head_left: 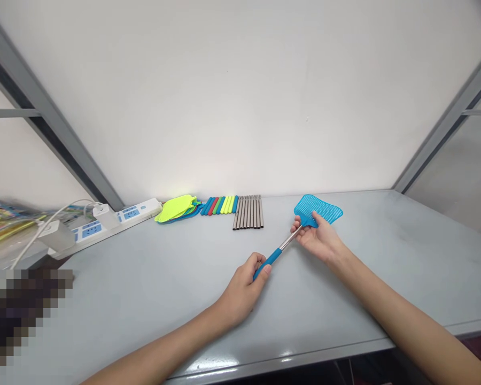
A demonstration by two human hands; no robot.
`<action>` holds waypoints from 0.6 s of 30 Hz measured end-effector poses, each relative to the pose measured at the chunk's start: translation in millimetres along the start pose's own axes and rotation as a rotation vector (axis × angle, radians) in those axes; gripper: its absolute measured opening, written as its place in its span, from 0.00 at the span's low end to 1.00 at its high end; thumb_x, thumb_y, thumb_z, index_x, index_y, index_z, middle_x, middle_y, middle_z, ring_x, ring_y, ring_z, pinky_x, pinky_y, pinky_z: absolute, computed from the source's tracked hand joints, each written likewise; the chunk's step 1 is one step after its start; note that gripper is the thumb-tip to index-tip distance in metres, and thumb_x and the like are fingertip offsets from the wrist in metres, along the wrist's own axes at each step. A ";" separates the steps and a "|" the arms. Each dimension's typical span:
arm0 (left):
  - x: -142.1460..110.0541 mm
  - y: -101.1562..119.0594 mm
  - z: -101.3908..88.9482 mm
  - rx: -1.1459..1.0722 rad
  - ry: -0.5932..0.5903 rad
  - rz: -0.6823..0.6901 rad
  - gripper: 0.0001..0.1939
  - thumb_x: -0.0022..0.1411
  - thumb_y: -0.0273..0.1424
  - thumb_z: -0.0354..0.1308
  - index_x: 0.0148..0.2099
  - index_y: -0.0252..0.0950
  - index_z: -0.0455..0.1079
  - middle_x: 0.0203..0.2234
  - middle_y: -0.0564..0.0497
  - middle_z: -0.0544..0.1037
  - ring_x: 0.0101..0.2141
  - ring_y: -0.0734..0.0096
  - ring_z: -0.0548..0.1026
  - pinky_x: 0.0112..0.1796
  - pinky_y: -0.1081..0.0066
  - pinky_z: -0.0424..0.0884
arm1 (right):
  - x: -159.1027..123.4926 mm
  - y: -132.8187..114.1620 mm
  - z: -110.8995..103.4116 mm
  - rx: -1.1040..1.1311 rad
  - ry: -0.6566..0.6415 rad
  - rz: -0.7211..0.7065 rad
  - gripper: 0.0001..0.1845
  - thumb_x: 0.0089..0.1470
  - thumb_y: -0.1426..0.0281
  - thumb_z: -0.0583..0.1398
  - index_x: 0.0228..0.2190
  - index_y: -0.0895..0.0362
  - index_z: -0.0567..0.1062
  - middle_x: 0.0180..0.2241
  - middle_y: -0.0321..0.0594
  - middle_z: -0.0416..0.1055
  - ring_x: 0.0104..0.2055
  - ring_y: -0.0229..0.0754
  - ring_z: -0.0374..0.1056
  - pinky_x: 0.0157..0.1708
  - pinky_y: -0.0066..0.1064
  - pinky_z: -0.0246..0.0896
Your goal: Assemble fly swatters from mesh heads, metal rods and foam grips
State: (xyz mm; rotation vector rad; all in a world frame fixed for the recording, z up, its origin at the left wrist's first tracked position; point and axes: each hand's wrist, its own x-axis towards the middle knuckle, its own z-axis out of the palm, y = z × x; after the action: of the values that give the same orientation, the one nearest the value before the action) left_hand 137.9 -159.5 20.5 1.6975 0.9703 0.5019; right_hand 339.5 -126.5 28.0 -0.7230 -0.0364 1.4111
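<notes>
1. I see my left hand (242, 286) with its grip closed round the blue handle of the fly swatter (300, 227).
2. My right hand (318, 238) pinches the swatter's blue mesh head at its neck; a thin metal rod joins the two.
3. The swatter hangs just over the smooth grey tabletop (164, 283), right of the metal rods (248, 212).
4. Left of the rods lie coloured handles (220, 205) and mesh heads (176, 208); bare tabletop lies toward the near edge.

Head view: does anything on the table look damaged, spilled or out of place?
Nothing stands out. The left hand grips the blue handle and the right hand holds the head of the blue fly swatter. Spare heads, grips and metal rods lie in tidy rows.
</notes>
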 end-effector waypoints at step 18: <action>-10.3 -4.0 15.3 0.253 0.107 0.100 0.16 0.58 0.41 0.38 0.25 0.36 0.55 0.15 0.57 0.55 0.18 0.78 0.53 0.20 0.75 0.48 | -10.6 24.9 1.0 0.136 -0.024 0.005 0.25 0.55 0.56 0.39 0.14 0.57 0.46 0.10 0.27 0.42 0.10 0.28 0.39 0.09 0.19 0.42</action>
State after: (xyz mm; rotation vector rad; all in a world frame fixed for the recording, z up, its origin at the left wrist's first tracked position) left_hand 141.7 -176.4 12.8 1.9696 1.0658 0.5588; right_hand 315.1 -136.0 20.9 -0.5937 0.0420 1.4127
